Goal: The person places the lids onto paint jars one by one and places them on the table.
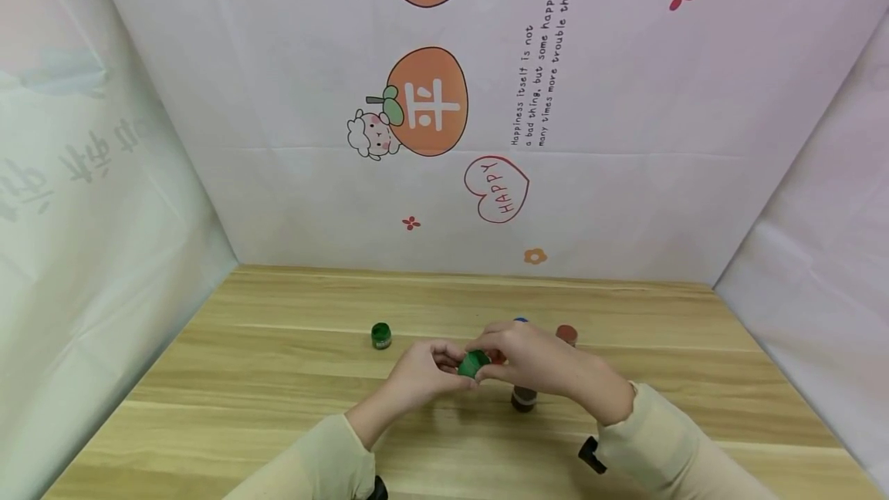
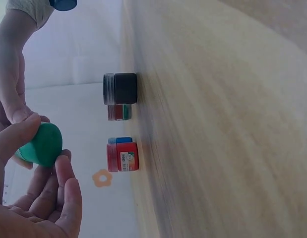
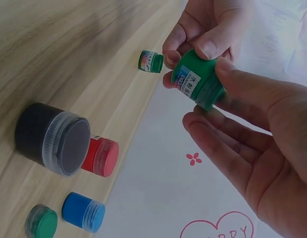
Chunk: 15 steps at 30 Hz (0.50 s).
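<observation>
Both hands hold one green paint jar (image 1: 472, 364) above the table, tilted on its side in the right wrist view. My left hand (image 1: 427, 371) pinches its rounded body between thumb and fingers. Thumb and fingertips of my right hand (image 1: 535, 357) grip the narrower, ridged end of the same jar (image 3: 198, 79). White label print shows on the body. A second green jar (image 1: 380, 336) stands on the table to the left of the hands. Close under the right hand is a black jar (image 1: 524, 398), with a red jar (image 3: 101, 156) behind it.
A blue jar (image 3: 83, 212) and a green-topped jar (image 3: 41, 221) stand near the black one. Toward the back right is a jar with a reddish-brown top (image 1: 566, 333). Printed white sheets (image 1: 597, 207) enclose the wooden table (image 1: 292, 376) at the back and sides.
</observation>
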### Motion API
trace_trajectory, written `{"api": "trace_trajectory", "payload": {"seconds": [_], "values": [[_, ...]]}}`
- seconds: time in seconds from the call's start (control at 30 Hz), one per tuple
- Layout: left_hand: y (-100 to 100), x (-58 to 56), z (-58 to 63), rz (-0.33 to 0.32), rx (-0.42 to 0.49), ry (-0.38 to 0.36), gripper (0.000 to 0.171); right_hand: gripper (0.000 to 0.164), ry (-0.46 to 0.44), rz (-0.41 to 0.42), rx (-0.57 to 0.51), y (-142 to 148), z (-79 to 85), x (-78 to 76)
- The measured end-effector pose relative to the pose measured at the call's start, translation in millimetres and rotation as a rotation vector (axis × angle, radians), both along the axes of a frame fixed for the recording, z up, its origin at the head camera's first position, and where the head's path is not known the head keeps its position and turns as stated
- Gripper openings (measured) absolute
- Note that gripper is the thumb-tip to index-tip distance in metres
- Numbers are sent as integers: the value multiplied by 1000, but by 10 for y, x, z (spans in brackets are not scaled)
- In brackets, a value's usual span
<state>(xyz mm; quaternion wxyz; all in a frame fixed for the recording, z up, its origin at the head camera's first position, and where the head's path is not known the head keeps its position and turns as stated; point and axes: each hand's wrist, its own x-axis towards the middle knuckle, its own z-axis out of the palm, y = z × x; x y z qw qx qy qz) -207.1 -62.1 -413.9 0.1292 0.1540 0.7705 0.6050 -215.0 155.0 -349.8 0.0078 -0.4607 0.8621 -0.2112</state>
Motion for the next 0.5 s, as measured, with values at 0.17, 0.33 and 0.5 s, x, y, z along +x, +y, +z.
{"api": "trace_trajectory", "payload": {"seconds": [0.17,0.33,0.5], "values": [[12,6,26,25,-26,19,29,33,18,-31,14,-18,31,28],[11,2,16,1,-50,61,32,38,43,-31,-19,-31,12,36],[7,-20,20,-47,-75,96,43,39,55,-11,-73,-30,8,28]]}}
